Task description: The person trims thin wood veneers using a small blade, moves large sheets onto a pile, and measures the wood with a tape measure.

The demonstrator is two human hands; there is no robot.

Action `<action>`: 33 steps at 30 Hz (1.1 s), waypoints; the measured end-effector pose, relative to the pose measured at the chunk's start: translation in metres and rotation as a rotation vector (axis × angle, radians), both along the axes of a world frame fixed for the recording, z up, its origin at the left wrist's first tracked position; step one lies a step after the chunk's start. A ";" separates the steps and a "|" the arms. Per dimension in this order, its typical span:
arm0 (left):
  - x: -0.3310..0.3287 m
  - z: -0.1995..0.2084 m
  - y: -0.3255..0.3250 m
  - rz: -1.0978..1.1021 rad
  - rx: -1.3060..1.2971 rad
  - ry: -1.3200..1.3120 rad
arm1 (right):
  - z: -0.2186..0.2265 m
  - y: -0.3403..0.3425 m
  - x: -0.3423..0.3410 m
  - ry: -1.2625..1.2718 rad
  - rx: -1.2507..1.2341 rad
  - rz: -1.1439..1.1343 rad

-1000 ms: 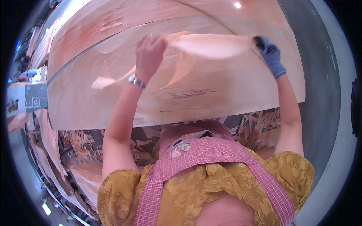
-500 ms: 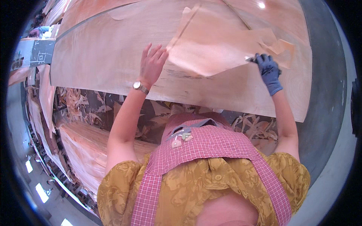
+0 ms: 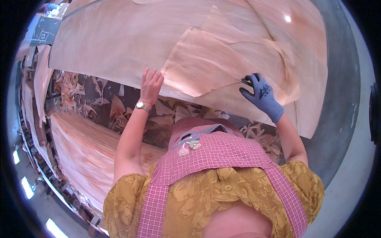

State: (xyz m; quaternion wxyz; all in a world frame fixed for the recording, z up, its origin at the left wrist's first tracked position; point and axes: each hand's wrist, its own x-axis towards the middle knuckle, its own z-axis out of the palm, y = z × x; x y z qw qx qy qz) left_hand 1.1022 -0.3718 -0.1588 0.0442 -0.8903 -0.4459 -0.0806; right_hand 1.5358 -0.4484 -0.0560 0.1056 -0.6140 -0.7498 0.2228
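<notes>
My bare left hand [image 3: 151, 88], with a watch at the wrist, has its fingers stretched out. It is beside the left corner of a loose, peach-coloured piece of wood veneer [image 3: 194, 63]; whether it touches I cannot tell. That piece lies creased and partly curled on a large, pale veneer sheet [image 3: 107, 43]. My right hand [image 3: 262, 93], in a blue-grey glove with dark fingertips, is over the loose piece's lower right edge. Its fingers are closed on a small thin tool [image 3: 243, 81], bladelike at the tip; most of it is hidden by the fingers.
Torn veneer scraps [image 3: 79, 93] litter the dark floor between the sheet and my body. A thick stack of veneer [image 3: 83, 146] stands at the lower left. A dark grey surface [image 3: 345, 79] borders the sheet on the right. A dark marked board [image 3: 43, 31] is at the far left.
Both hands have come nearer to my body, the right one also leftward. The loose veneer piece has shifted toward me and lies flatter, and the large sheet's near edge appears lower on the left.
</notes>
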 end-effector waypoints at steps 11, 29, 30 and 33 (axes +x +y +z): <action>0.056 0.004 -0.005 0.217 -0.208 -0.491 | -0.116 0.060 -0.196 -0.307 0.012 0.201; 0.096 -0.038 0.005 0.544 -0.148 -0.427 | -0.099 0.057 -0.034 -0.447 -0.169 0.599; 0.097 -0.039 0.004 0.549 -0.142 -0.427 | -0.089 0.064 -0.018 -0.528 -0.189 0.629; 0.098 -0.040 0.004 0.562 -0.136 -0.437 | -0.080 0.075 0.051 -0.593 -0.111 0.664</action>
